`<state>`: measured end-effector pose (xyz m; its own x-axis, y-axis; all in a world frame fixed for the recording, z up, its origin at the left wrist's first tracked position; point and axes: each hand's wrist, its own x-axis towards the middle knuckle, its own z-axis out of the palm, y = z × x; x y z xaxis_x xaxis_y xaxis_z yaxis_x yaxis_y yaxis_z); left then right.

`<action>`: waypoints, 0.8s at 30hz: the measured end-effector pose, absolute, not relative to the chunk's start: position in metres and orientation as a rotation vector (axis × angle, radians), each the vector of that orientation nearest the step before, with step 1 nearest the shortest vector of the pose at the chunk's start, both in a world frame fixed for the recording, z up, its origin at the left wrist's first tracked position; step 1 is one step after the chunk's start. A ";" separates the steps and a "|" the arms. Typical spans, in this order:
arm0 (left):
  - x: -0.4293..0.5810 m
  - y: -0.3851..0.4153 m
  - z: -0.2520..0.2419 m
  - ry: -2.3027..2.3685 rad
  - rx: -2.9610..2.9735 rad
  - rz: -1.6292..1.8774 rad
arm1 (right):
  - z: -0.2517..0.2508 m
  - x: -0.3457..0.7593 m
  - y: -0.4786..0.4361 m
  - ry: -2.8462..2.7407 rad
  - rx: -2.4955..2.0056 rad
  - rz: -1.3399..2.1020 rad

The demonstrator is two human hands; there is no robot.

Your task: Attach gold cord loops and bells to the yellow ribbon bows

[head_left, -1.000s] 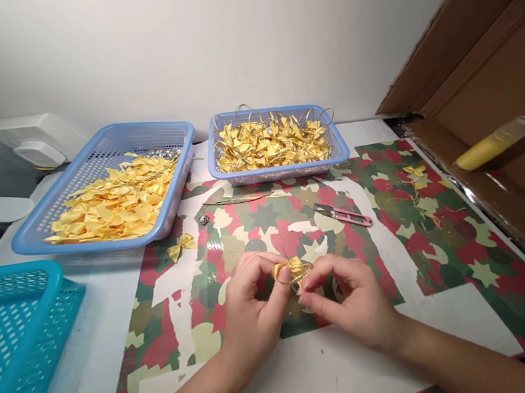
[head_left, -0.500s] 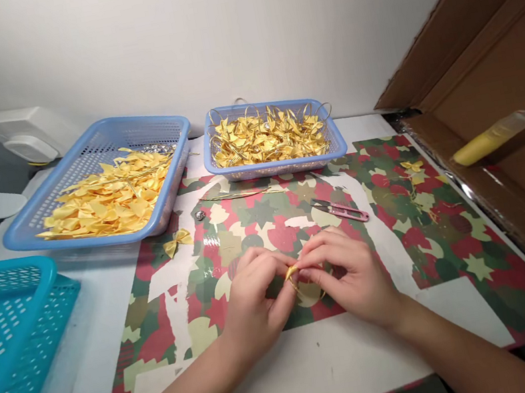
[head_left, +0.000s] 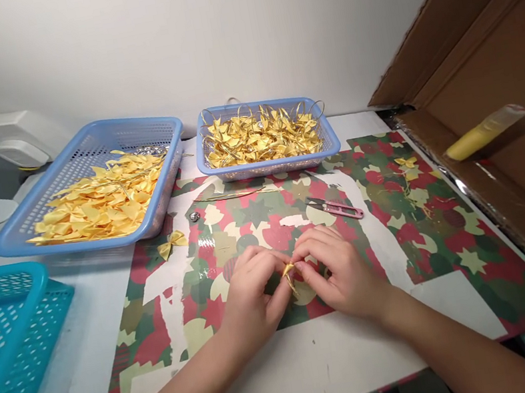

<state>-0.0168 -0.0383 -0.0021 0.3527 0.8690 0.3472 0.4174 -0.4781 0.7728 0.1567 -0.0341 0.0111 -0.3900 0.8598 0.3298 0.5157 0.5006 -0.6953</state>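
Note:
Between my two hands, above the patterned paper, is a small yellow ribbon bow (head_left: 288, 269) with a gold cord (head_left: 291, 284) hanging from it. My left hand (head_left: 256, 296) pinches the bow from the left, its thumb and forefinger closed. From the right, my right hand (head_left: 337, 271) meets it with closed fingertips at the bow's edge; the exact grip there is partly hidden. Pink thread snips (head_left: 334, 207) lie beyond my right hand. Another yellow bow (head_left: 172, 243) and a small silver bell (head_left: 193, 217) rest farther left, and loose gold cords (head_left: 236, 194) lie behind.
A blue basket (head_left: 73, 246) of yellow bows stands back left, and a second blue basket (head_left: 277, 165) of corded bows at the back. A teal basket (head_left: 19, 375) sits left. Cardboard (head_left: 480, 49) bounds the right, beside a yellow tube (head_left: 482, 134) and thread scraps (head_left: 412, 194).
The cord loop below the bow has turned and now hangs narrower from my fingers. Both hands stay close together on the bow. The whole view has shifted slightly.

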 end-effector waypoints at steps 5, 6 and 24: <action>-0.015 -0.037 -0.002 1.146 2.018 1.022 | 0.011 0.156 -0.036 -1.869 -1.100 0.729; -0.015 -0.037 -0.003 1.152 1.995 1.021 | 0.011 0.156 -0.036 -1.824 -1.087 0.775; -0.013 -0.035 -0.007 1.160 1.691 0.931 | 0.028 0.175 -0.038 -1.339 -0.879 1.092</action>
